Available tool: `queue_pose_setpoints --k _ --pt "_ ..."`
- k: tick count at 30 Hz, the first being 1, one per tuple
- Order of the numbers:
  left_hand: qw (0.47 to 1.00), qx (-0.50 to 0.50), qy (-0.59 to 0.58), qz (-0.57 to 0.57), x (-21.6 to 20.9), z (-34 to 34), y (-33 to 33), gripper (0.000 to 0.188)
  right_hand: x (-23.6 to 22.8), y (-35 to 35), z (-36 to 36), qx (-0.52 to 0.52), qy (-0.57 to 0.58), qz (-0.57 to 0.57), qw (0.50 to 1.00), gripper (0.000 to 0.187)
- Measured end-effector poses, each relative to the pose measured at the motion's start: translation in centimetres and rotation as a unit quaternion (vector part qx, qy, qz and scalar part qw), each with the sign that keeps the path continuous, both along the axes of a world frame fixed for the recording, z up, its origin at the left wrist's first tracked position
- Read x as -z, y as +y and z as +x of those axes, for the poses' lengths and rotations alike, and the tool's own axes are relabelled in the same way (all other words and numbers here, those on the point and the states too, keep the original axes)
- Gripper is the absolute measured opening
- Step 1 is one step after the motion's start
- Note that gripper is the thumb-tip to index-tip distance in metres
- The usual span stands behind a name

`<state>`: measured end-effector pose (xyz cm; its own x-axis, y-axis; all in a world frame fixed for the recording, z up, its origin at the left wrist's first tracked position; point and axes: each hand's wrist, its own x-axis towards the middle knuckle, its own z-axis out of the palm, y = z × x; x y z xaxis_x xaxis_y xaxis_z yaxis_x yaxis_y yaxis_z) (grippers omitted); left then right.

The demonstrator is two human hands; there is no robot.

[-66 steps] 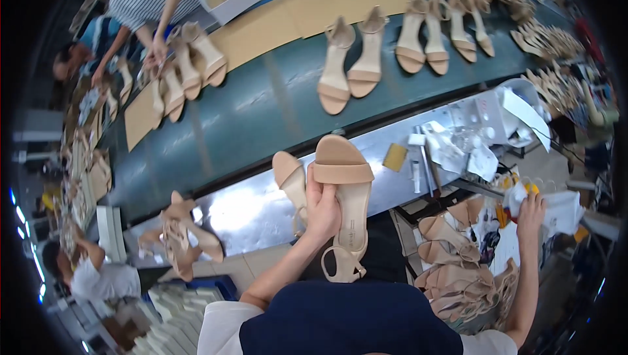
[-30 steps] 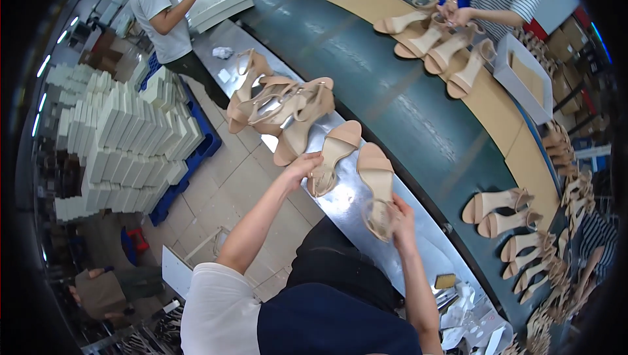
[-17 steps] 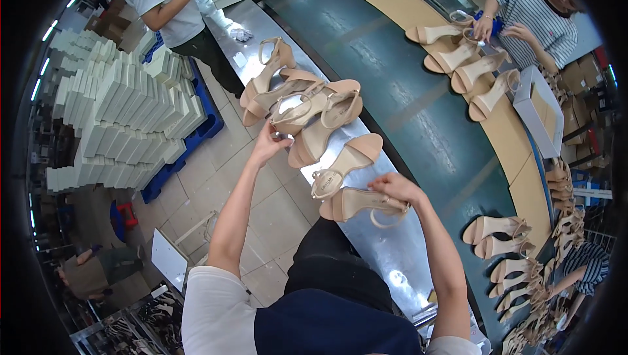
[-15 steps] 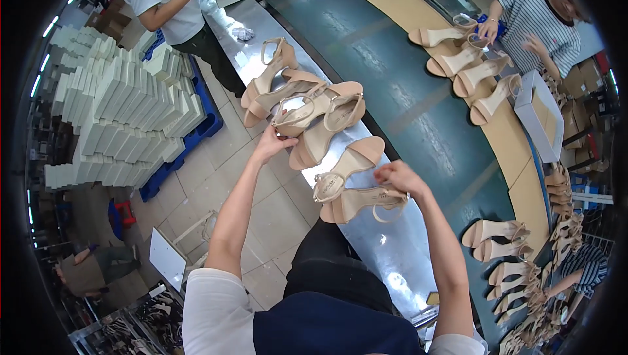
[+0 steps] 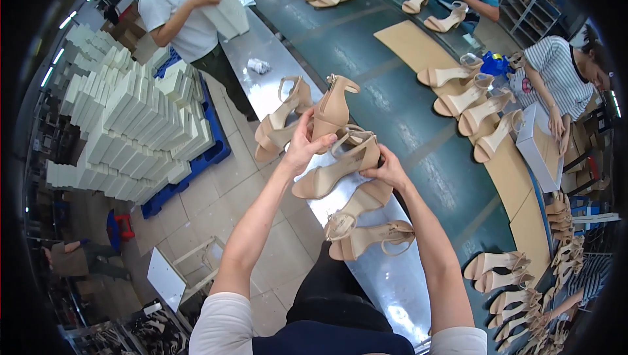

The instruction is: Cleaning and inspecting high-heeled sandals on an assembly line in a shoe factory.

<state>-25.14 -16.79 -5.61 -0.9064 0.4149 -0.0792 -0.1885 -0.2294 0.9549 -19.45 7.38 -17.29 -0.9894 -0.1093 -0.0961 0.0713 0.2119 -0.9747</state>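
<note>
My left hand is closed round a beige heeled sandal, which is tilted up with its heel and back zip showing. Just below it, my right hand grips a second beige sandal by the heel end; its open toe points left. Farther along the metal ledge, left of my hands, stand other beige ankle-strap sandals, partly hidden by my left hand. Nearer to me lie two more, one sandal under my right hand and another sandal closest to my body.
A green conveyor belt runs beyond the metal ledge, with sandals on a cardboard strip at its far side. Stacked white boxes stand on a blue pallet at left. A co-worker holds a white box; others work across the belt.
My left hand has moved up and right, and its sandal has turned upright. My right hand has moved left and taken hold of a sandal. The co-worker at far left has tipped a white box up.
</note>
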Motion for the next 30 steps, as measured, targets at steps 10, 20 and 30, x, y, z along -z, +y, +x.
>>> queue_pose_setpoints --k 10,20,30 --pt "0.977 0.029 0.078 0.195 -7.5 1.7 8.0 0.09 -14.3 2.3 8.1 0.227 -0.052 -0.034 0.972 0.067" --pt "0.974 0.118 0.159 0.106 -9.5 12.3 18.7 0.112 -21.7 8.0 21.8 0.453 0.079 -0.176 0.871 0.087" --pt "0.938 0.319 0.02 0.137 -8.6 23.8 23.4 0.097 -20.4 6.9 35.5 0.589 0.161 -0.216 0.762 0.088"
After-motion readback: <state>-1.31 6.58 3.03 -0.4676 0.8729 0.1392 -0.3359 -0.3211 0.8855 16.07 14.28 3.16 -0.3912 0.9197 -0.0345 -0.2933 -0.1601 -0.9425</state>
